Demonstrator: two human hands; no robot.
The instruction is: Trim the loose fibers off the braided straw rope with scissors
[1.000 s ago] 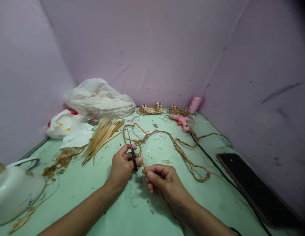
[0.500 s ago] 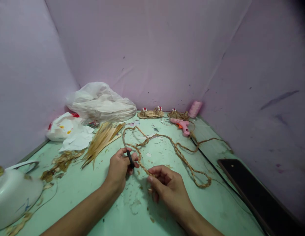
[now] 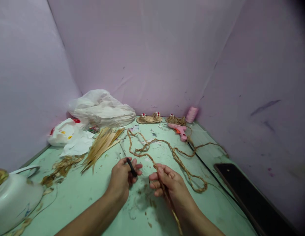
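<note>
Low in the centre, my left hand (image 3: 124, 175) is closed on small scissors with a black handle (image 3: 131, 167); their thin blade points up and away over the green table. To its right, my right hand (image 3: 168, 182) pinches a braided brown rope (image 3: 149, 156) between thumb and fingers. One part of the rope hangs down past the right palm toward the bottom edge. The rest lies in loose loops across the table beyond both hands. The left hand does not touch the rope.
Dried strips (image 3: 100, 146), a plastic bag (image 3: 103, 109) and a white bowl (image 3: 17, 200) are on the left. Woven pieces with red-white beads (image 3: 149, 118), a pink glue gun (image 3: 179, 130) and a pink thread spool (image 3: 192, 114) stand at the back. A black phone (image 3: 251, 200) lies right.
A length of rope now trails below my right hand. The rope has come away from beside my left hand, which still holds the scissors. The view has tilted slightly upward.
</note>
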